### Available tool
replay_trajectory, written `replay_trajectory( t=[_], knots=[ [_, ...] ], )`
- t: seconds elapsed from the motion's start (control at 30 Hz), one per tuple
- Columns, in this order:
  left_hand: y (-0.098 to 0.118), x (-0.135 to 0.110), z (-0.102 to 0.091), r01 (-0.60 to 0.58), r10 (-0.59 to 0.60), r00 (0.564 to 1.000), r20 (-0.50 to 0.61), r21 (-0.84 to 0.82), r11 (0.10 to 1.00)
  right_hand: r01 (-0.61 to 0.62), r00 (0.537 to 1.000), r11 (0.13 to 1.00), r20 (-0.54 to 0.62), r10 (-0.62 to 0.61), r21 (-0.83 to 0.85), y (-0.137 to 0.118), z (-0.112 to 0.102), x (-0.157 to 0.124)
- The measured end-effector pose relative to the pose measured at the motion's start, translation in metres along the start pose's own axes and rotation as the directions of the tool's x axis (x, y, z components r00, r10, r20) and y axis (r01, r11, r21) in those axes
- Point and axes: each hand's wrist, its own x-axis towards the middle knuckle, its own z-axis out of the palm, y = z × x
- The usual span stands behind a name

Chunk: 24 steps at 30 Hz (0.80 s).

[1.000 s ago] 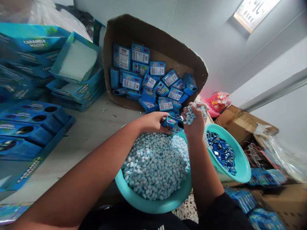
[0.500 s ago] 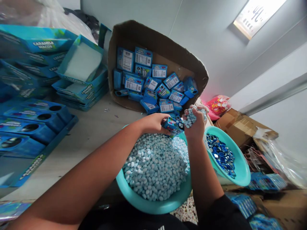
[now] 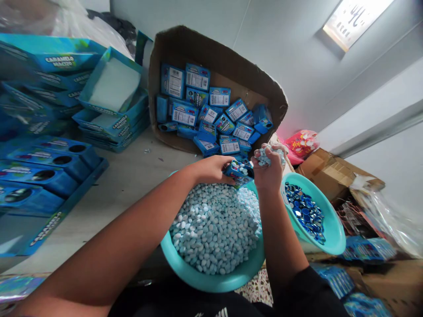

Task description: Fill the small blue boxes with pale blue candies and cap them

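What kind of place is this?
Likely a small candy-packing workroom: a basin heaped with candies, a carton of blue boxes, stacked display trays; the left hand holds a box, the right hand candies.

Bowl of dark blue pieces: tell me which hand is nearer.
Right. The right hand, cupping pale candies, sits just left of the bowl; the left hand grips a small box farther left.

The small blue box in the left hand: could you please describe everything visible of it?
The small box is blue printed cardboard with colourful artwork, held tilted in the left hand just above the pale candies heaped in the teal basin. Its far end looks open and meets the right hand, which cups a handful of candies beside it.
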Motion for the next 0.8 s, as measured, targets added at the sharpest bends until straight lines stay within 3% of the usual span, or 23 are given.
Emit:
replay_trajectory(
  t=[0.17, 0.37, 0.57, 0.8],
  knots=[
    [-0.006, 0.000, 0.001, -0.081, 0.080, 0.997, 0.023, 0.059, 0.995, -0.020, 1.000, 1.000, -0.013, 0.020, 0.022, -0.001, 0.000, 0.000],
    [-0.004, 0.002, 0.008, -0.184, 0.225, 0.964, -0.145, 0.251, 0.950, -0.028, 0.999, 0.999, -0.017, 0.029, 0.032, -0.001, 0.002, 0.000],
    [0.006, 0.002, 0.014, -0.233, 0.268, 0.960, -0.082, 0.300, 0.925, -0.019, 1.000, 0.999, -0.008, 0.020, 0.026, -0.003, 0.002, -0.001],
    [0.000, 0.007, 0.015, -0.304, 0.349, 0.930, -0.118, 0.287, 0.908, -0.014, 1.000, 1.000, 0.019, 0.014, 0.012, -0.002, 0.001, -0.002]
  ],
)
